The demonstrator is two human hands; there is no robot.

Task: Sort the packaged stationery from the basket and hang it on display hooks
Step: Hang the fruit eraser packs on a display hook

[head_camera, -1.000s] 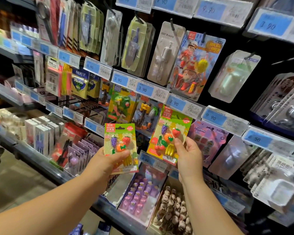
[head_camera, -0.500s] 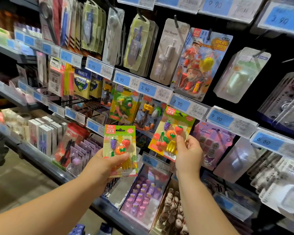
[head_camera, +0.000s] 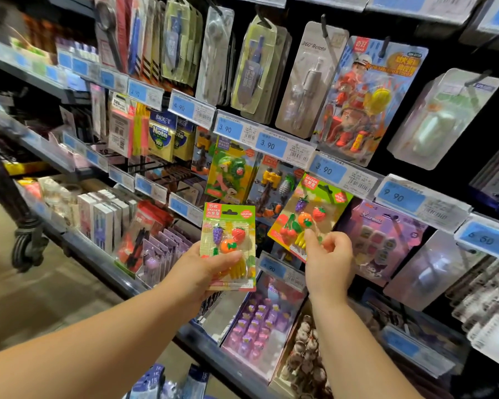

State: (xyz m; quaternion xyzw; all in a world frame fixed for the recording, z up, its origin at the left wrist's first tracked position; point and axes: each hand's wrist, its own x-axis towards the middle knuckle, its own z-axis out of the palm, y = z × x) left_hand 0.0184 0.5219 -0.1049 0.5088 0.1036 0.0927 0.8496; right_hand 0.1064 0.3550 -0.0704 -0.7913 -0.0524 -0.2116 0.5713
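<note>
Green eraser pack (head_camera: 229,246) in left hand (head_camera: 202,272)

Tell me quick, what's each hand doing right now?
Left hand: closed on an eraser pack, held upright in front of the shelves.
Right hand: pinching the lower edge of a second eraser pack, tilted, up at the hooks.

Colours, eraser packs and tags
Both eraser packs (head_camera: 228,246) (head_camera: 308,214): green-yellow-red cards, purple/red/orange fruit. Price tags (head_camera: 327,169): blue.
</note>
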